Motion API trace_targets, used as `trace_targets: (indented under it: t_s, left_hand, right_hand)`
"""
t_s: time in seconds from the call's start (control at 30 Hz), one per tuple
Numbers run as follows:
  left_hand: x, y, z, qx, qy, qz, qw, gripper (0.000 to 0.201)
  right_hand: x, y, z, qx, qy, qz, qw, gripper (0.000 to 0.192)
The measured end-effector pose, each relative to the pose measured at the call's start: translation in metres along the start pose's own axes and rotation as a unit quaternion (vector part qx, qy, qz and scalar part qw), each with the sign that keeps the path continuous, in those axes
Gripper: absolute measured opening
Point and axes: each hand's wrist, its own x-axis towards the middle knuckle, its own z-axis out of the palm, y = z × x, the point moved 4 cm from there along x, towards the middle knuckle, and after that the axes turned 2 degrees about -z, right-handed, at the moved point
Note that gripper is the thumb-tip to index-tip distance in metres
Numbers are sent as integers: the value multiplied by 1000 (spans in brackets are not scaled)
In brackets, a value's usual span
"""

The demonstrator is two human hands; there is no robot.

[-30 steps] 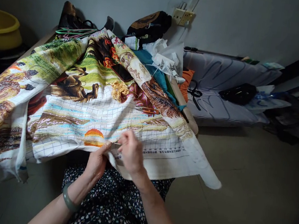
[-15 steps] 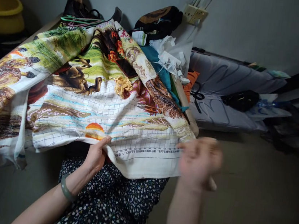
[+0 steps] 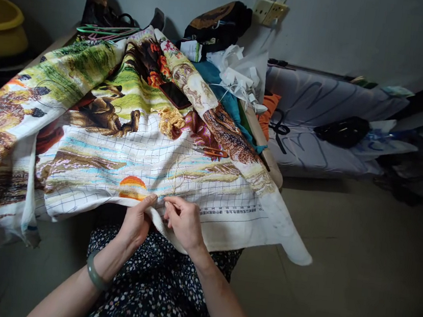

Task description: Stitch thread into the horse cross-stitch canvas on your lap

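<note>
A large cross-stitch cloth (image 3: 146, 150) with a printed grid and a part-stitched landscape drapes over the table and my lap. My left hand (image 3: 137, 223) pinches its near edge below the orange stitched sun (image 3: 133, 188), thumb on top and fingers underneath. Close beside it, my right hand (image 3: 185, 223) is closed in a fingertip pinch at the cloth surface, apparently on a needle too fine to see clearly. Pale thread (image 3: 179, 175) lies in a loose loop just above those fingertips. On the cloth rest a bundle of yellow thread (image 3: 170, 121) and a dark phone (image 3: 174, 95).
Tweezers or small scissors with orange handles (image 3: 212, 152) lie on the cloth. Behind are a black-and-brown bag (image 3: 218, 23), white cables and plugs (image 3: 240, 77) and a wall socket (image 3: 270, 12). A covered sofa (image 3: 330, 98) stands right; a yellow basin (image 3: 0, 24) left.
My right hand has come in from the far right to the cloth beside my left hand. The cloth's right corner now hangs uncovered. My left hand keeps its hold.
</note>
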Motion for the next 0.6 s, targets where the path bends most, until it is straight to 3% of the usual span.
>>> trace_targets:
  t_s: [0.33, 0.6]
  left_hand:
    - [-5, 3, 5, -10, -5, 15, 1000, 30]
    - [-4, 5, 4, 8, 10, 29, 999, 25]
  right_hand:
    - [-1, -10, 5, -124, 38, -25, 991, 21]
    - [-3, 10, 15, 36, 28, 30, 999, 12]
